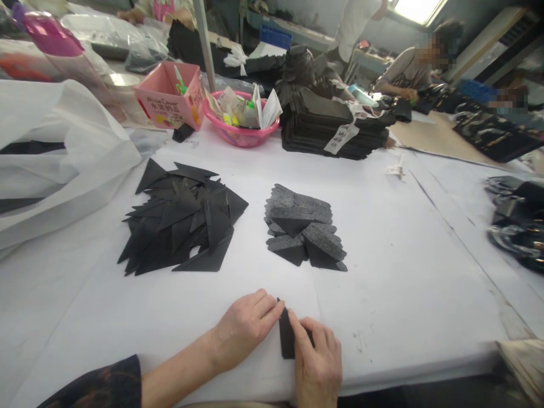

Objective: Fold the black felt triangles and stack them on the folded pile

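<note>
A small flat black piece of sheet material (pixel 286 339) lies near the front edge of the white-covered table. My left hand (pixel 246 326) has its fingers closed at the piece's far tip. Along its right side, my right hand (pixel 318 360) presses with bent fingers and hides part of it. Beyond my hands, overlapping pieces with grey speckled faces (pixel 301 207) form a small group. To its left is a loose heap of black angular pieces (pixel 182 221), many of them pointed.
A pink box (pixel 170 93) and a pink basin (pixel 242 133) of small items stand at the back. Right of them sits a tied stack of black pieces (pixel 327 122). White sheeting (pixel 63 130) covers the left side. Other people work behind the table.
</note>
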`<action>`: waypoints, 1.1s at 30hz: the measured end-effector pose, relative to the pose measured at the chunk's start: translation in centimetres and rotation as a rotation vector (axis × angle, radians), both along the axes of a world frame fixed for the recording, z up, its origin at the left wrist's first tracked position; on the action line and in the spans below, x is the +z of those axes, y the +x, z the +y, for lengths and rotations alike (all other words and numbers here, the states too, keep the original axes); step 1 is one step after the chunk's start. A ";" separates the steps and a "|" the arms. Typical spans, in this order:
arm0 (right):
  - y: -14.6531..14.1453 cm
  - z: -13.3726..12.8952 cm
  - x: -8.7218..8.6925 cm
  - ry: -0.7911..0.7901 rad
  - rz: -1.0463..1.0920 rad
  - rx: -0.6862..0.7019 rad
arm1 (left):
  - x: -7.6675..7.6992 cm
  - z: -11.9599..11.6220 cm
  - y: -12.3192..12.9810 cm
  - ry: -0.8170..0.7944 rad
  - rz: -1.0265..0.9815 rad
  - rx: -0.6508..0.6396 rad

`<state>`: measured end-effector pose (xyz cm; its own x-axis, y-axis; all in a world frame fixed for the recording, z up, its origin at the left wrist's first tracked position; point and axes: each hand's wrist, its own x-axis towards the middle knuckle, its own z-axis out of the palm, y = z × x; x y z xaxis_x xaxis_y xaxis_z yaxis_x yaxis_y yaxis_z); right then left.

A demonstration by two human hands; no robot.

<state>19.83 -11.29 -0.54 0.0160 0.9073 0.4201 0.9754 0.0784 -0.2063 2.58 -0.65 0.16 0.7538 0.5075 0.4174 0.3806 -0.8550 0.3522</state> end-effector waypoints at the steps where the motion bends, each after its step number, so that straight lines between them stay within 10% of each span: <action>1: -0.1 0.0 0.1 -0.017 0.015 -0.013 | 0.0 0.0 0.0 0.004 0.003 0.003; 33: -0.4 0.2 0.4 -0.139 0.034 -0.051 | 0.1 -0.5 0.4 0.084 0.065 0.050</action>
<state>19.40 -11.06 -0.13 0.0760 0.9543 0.2891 0.9695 -0.0030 -0.2451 3.01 -1.15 0.27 0.7557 0.5099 0.4110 0.4430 -0.8602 0.2528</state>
